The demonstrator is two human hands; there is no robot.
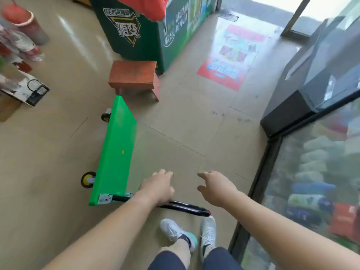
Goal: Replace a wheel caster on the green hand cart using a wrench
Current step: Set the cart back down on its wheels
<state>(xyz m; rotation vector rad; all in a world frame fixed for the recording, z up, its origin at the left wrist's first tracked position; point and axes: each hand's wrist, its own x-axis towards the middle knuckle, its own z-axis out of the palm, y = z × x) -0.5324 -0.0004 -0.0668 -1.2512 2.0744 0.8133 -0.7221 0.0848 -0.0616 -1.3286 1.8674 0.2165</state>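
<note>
Currently, the green hand cart stands tipped on one long edge on the floor, its two visible wheels pointing left and its black handle lying flat at the near end. The left hand is palm-down over the handle, fingers loosely extended and gripping nothing, while the right hand beside it is empty, fingers relaxed and spread. A wooden stool sits just beyond the cart's far end, and a glass display case borders the floor's right edge.

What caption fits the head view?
Green hand cart tipped on its side, left hand over its black handle, right hand open beside it.
</note>
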